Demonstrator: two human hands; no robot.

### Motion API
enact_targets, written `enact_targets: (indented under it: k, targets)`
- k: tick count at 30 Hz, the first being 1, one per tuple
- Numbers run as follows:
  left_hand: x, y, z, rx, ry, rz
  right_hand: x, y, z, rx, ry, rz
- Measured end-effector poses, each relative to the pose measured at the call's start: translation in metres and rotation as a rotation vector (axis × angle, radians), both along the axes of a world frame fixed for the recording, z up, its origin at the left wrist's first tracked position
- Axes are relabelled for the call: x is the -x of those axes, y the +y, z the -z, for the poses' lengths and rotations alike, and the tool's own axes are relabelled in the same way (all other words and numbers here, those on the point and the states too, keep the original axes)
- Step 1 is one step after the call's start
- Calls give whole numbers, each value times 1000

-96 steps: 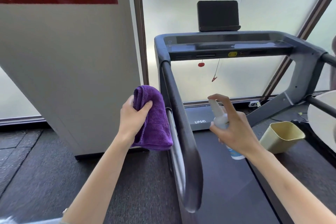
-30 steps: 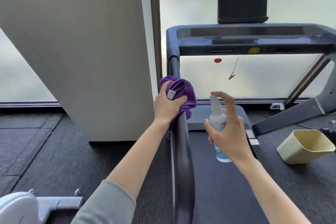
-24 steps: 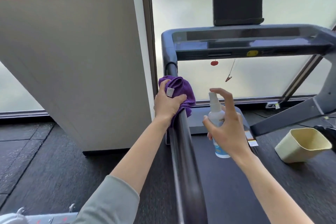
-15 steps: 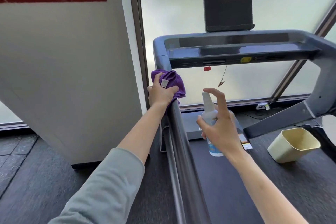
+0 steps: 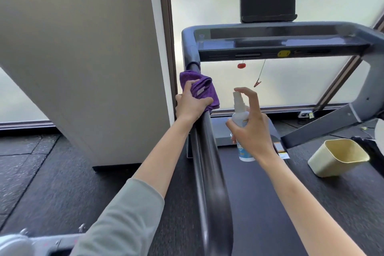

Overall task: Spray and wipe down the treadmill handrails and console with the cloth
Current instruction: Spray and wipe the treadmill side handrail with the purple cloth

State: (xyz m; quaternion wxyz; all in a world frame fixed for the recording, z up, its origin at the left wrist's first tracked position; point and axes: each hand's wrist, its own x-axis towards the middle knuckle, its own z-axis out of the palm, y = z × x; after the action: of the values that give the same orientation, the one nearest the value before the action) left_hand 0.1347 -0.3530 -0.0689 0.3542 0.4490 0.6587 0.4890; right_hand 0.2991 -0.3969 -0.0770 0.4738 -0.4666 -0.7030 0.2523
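Observation:
My left hand presses a folded purple cloth around the upper end of the treadmill's dark left handrail, just below where it joins the console. A small white spray bottle is upright in my right hand, to the right of the rail, with the forefinger arched over its nozzle. The console bar spans the top, and a black tablet holder stands on it. Only the start of the right handrail shows at the frame edge.
A white pillar stands close to the left of the rail. A cream plastic bin sits on the dark floor at the right. A red safety key and clip cord hang under the console. Grey equipment shows at the bottom left.
My left hand first held the cloth off the rail, then set it on and slid it up toward the console joint. The right hand has kept the bottle beside the rail.

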Motion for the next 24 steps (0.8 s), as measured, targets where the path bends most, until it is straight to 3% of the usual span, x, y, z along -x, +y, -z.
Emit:
enact_targets:
  k: [7, 11, 14, 16, 18, 22, 24]
  targets:
    - [-22, -94, -4, -38, -82, 57, -17, -44, -1, -41, 30, -72]
    - [-22, -156, -2, -46, -132, 224, -29, -65, -1, -51, 27, -107]
    - [-13, -179, -15, 38, -416, 318, -34, -76, -3, -49, 36, -116]
    - [-12, -173, -20, 44, -539, 204, -35, -80, -5, -64, 40, -127]
    - [-22, -159, -21, 43, -453, 74, -35, -82, -7, -80, 45, -130]
    - [-43, -135, -7, 32, 24, -57, -36, -77, -7, -82, 64, -132]
    - [-42, -125, -4, 11, 122, -103, -36, -70, -6, -85, 66, -126]
